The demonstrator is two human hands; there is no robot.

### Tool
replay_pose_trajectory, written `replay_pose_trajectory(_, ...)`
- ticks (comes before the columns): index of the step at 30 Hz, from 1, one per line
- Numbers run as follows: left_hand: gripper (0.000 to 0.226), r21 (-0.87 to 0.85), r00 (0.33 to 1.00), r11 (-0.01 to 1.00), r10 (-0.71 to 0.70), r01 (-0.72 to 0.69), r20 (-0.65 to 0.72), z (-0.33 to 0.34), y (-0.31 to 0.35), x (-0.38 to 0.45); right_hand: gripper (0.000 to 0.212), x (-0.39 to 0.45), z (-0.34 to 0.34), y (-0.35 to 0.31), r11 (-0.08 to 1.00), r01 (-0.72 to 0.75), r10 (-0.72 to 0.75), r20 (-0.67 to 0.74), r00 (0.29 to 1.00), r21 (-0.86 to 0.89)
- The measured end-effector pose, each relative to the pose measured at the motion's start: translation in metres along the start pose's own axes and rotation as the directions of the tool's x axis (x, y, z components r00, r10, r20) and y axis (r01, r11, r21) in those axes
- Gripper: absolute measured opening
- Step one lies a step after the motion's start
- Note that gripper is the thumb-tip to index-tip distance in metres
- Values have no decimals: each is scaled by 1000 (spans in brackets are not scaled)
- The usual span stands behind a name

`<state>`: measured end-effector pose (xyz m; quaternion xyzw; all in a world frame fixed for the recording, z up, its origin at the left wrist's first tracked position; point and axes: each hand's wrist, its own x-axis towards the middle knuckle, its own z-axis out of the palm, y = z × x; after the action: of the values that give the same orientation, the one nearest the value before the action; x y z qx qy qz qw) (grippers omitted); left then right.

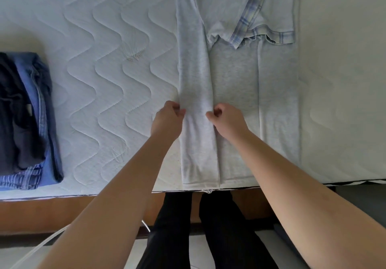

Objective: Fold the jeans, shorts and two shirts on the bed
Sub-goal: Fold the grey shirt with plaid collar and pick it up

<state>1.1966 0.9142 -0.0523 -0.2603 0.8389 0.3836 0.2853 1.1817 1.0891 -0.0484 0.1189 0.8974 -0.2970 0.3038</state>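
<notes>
Both bare forearms reach out from the near edge of the bed [104, 64], running up and inward so that the two hands end close together over one light grey shirt [236, 80]. The left hand [169, 118] sits at the left edge of a long folded-over strip of that shirt, fingers curled under, thumb and fingertips pinching the fabric there. The right hand [226, 118] is at the strip's right edge, knuckles up, its fingers likewise curled in and nipping the cloth. Only the width of the strip lies between the hands.

The shirt lies flat on the quilted white mattress, right of centre, its hem at the near edge of the bed and its body running away toward the far side. One side has been turned in lengthwise; a short sleeve with a blue plaid cuff [250, 11] is folded across the upper part.

I count one shirt spread out; a second shirt is not to be seen. At the far left, well apart from the hands, is one pile of two folded garments: blue jeans [45, 126] underneath, and a dark navy piece, seemingly the shorts [14, 112], on top.

Below the mattress edge the person's two legs in black trousers [188, 227] stand against the wooden bed frame [62, 212].
</notes>
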Motion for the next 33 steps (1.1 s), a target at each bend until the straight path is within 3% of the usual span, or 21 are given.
replay_pose_trajectory(4, 15, 203, 993, 977, 37, -59, 108, -4, 2, 8, 24, -3, -8, 1, 995, -47, 33, -149, 988, -87)
replay_pose_trajectory(7, 18, 289, 989, 953, 50, -89, 139, -2, 1, 5, 20, -13, -8, 8, 995, -65, 52, -170, 984, -71)
replay_pose_trajectory(11, 19, 298, 990, 951, 46, -84, 132, 3, -8, -3, 31, -30, 1, 21, 988, -144, 148, 80, 986, -50)
replay_pose_trajectory(14, 23, 82, 965, 996, 13, -35, 263, 13, -21, -11, 33, -48, 7, 35, 975, -116, 166, 279, 946, -188)
replay_pose_trajectory(16, 22, -18, 953, 999, 33, -29, 301, 18, -30, -17, 35, -58, 8, 47, 962, -81, 161, 302, 940, -260)
replay_pose_trajectory(20, 17, -38, 977, 996, 83, -77, 195, 25, -40, -27, 35, -76, 9, 64, 966, -114, 171, 241, 955, -233)
replay_pose_trajectory(25, 36, 181, 996, 979, 91, -94, 25, 31, -35, -39, 28, -84, 14, 68, 900, -101, 197, 190, 962, -424)
replay_pose_trajectory(28, 34, 126, 997, 989, 82, -80, -10, 26, -29, -32, 31, -74, 5, 67, 938, -142, 200, 158, 967, -317)
replay_pose_trajectory(33, 11, 40, 978, 978, 205, -203, -46, 6, 3, -6, 25, -42, -25, 51, 981, -194, 192, 76, 978, 26)
